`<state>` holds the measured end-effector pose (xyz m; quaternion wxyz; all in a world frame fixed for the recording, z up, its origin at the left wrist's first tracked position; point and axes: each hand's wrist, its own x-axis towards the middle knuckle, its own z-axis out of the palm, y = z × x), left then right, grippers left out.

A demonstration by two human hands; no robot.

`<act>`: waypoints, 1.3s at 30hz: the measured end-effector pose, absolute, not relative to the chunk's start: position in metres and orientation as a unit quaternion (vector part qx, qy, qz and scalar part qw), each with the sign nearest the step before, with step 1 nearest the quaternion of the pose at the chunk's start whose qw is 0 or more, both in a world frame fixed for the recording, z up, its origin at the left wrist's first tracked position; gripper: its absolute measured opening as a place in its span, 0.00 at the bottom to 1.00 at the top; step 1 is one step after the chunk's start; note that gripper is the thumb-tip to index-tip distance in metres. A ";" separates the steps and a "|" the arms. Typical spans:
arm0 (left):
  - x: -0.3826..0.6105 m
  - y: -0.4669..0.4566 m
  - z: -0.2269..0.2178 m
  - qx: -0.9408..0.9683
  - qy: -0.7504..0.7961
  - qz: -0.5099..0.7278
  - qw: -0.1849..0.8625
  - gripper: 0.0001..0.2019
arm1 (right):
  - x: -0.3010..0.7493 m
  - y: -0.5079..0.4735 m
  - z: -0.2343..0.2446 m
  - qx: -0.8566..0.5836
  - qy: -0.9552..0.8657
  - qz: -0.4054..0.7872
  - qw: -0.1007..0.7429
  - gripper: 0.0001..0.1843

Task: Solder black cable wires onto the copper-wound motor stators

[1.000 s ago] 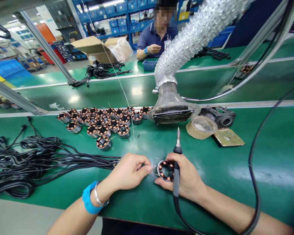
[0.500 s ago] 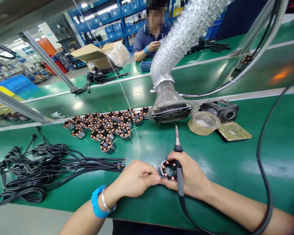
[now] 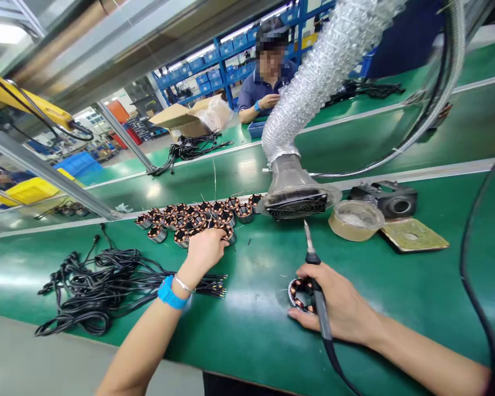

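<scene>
My right hand [image 3: 342, 302] is closed round the grey handle of a soldering iron [image 3: 320, 302], its tip pointing up and away. The thumb and fingers of that hand also hold a motor stator [image 3: 297, 300] with copper windings, upright on the green bench. My left hand [image 3: 206, 247], with a blue band at the wrist, reaches over the front of a group of stators [image 3: 157, 235]. Its fingers are curled beside one stator [image 3: 230, 236]; what they pinch is hidden. A thin pale wire [image 3: 215, 176] hangs down just behind that hand.
A fume extractor hood [image 3: 297, 203] hangs above the iron's tip. To its right are a tape roll [image 3: 357, 220], a soldering iron stand [image 3: 400, 203] and a sponge tray [image 3: 414, 234]. Black cables [image 3: 119, 275] lie at left. A person [image 3: 268, 82] sits opposite.
My left hand has left the stator in my right hand and moved left and forward to the grouped stators. The right hand keeps its iron and stator. The view has shifted.
</scene>
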<state>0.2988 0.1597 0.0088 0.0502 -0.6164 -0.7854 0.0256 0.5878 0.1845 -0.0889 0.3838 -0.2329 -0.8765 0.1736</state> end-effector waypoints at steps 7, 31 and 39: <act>0.330 0.151 0.019 -0.662 -0.747 -0.014 0.062 0.12 | 0.587 0.188 -0.080 -0.223 -0.875 0.152 0.403 0.28; 0.345 0.151 -0.035 -0.591 -0.603 -0.293 -0.447 0.19 | 0.594 0.190 -0.077 -0.196 -0.809 0.245 0.497 0.24; 0.361 0.148 -0.036 -0.602 -0.600 -0.265 -0.455 0.20 | 0.588 0.191 -0.077 -0.253 -0.832 0.262 0.418 0.22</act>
